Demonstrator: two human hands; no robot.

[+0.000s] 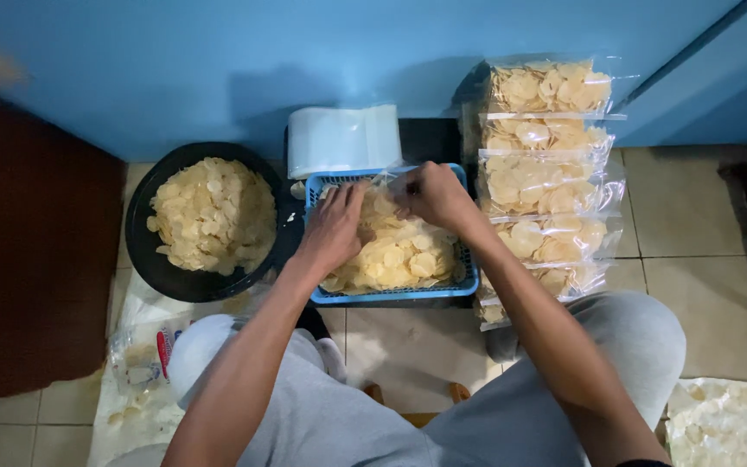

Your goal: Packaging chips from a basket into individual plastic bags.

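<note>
The bag (391,238) of chips sits in the blue basket (391,294), dead centre of the floor scene, clear plastic stuffed with pale yellow rounds. The left hand (332,229) presses down on the bag's left side, fingers spread over the plastic, resting rather than pinching as far as I can tell. The right hand (432,195) is up at the bag's mouth, at twelve o'clock of the basket, fingers pinched tight on the gathered film.

At nine o'clock from the basket stands a black bowl (209,220), heaped with loose chips. At twelve o'clock, against the blue wall, a roll of empty bags (343,138). At three o'clock, a stack of filled bags (546,173) leans up the wall, touching the basket's right edge.

Risks, to my eye: that left palm bears on brittle chips, and too much weight would crush them. If the pinch at the mouth slips, the film could spring open and chips would spill into the basket. The stack looks tall and soft; a nudge from the right forearm could topple it.
</note>
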